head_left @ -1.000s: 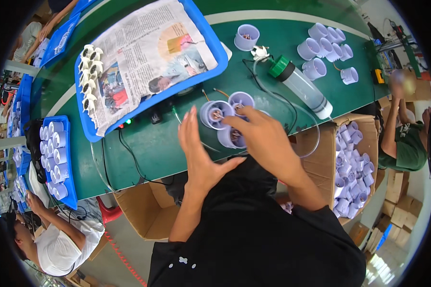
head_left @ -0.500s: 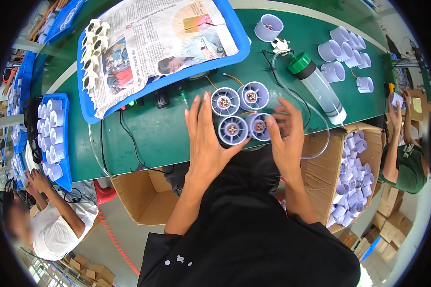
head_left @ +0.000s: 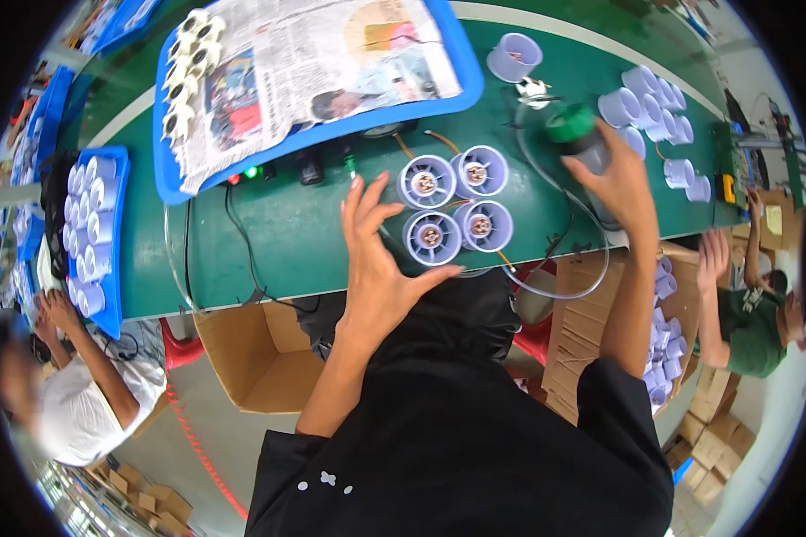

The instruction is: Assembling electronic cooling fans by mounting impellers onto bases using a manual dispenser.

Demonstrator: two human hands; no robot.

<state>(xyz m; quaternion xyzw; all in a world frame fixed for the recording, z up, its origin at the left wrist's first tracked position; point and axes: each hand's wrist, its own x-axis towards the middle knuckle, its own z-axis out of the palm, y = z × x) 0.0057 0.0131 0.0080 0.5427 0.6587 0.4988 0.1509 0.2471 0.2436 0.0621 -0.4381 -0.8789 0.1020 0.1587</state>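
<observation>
Four-square on the bench stand lavender plastic cups (head_left: 432,238), their open ends up, with ribs and a small coppery centre inside each; coloured wires stick out. My left hand (head_left: 373,255) curves along their left and near sides, thumb and fingers spread, gripping none of them. Whether it touches a cup, I cannot tell. To the right, my right hand (head_left: 622,183) is wrapped round a large dispensing syringe (head_left: 570,123) with a green cap and a thin clear hose. My palm and fingers hide much of its barrel.
A blue tray (head_left: 318,137) lined with newspaper holds white finned parts (head_left: 179,89) on the far left. More lavender cups (head_left: 620,107) stand at the right. Cardboard boxes (head_left: 260,358) sit below the bench edge. A co-worker's hand (head_left: 713,258) is near the right end.
My right hand has left the cups and moved right to grasp the syringe. The nearest right cup has been let go. My left hand stays beside the group.
</observation>
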